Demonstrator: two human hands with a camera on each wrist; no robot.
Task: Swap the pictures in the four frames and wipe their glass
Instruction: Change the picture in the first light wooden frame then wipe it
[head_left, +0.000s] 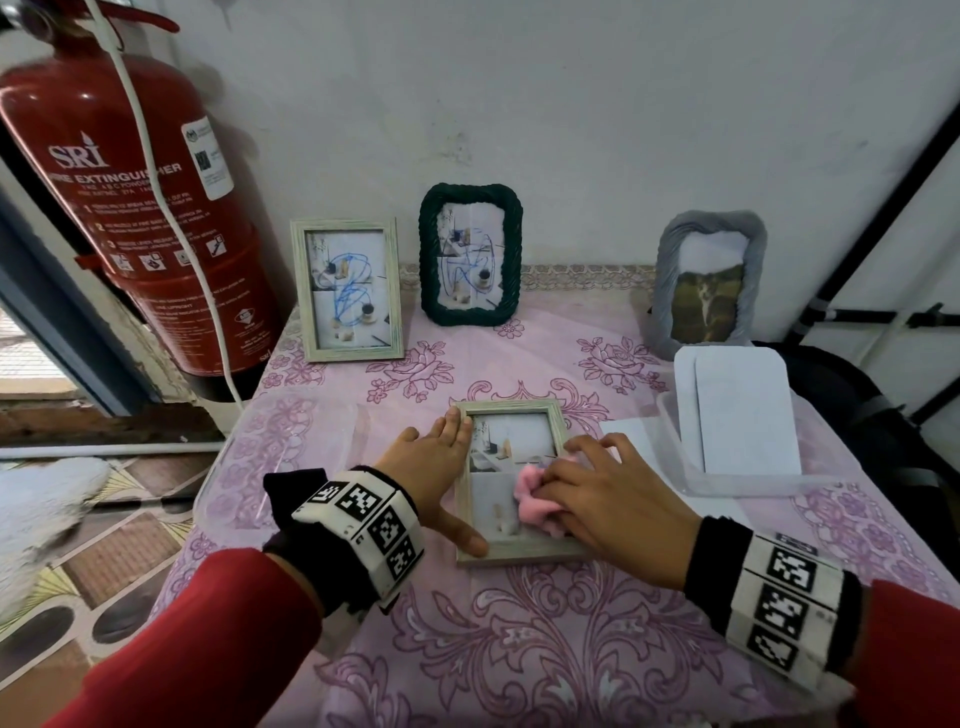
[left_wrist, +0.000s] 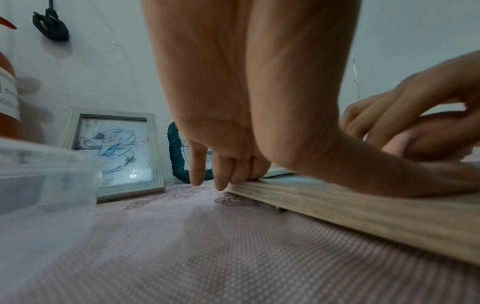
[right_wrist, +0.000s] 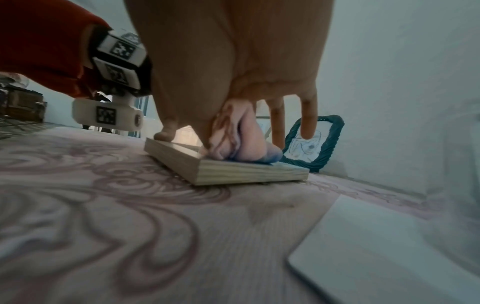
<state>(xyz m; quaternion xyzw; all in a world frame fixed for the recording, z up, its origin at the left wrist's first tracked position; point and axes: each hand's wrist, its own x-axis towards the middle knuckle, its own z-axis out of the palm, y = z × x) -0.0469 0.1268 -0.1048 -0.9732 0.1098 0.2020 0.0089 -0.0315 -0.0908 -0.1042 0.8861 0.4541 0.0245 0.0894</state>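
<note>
A light wooden picture frame (head_left: 511, 410) lies flat, glass up, in the middle of the table. My left hand (head_left: 449, 475) steadies it: straight fingers rest along its left rail and the thumb lies on the near left corner. My right hand (head_left: 602, 493) grips a bunched pink cloth (head_left: 535, 493) and presses it on the lower right of the glass. In the right wrist view the cloth (right_wrist: 241, 142) sits under the palm on the frame (right_wrist: 233, 170), two fingers lifted. In the left wrist view my left hand's fingertips (left_wrist: 219, 185) reach the table beside the frame (left_wrist: 363, 216).
At the back stand three frames: a light wooden one (head_left: 347, 291) and a dark green rope one (head_left: 470, 254), both scribbled in blue, and a grey one (head_left: 709, 278). A clear tub (head_left: 675, 441) with white sheets sits right, another clear tub (head_left: 280, 457) left, beside a red fire extinguisher (head_left: 130, 208).
</note>
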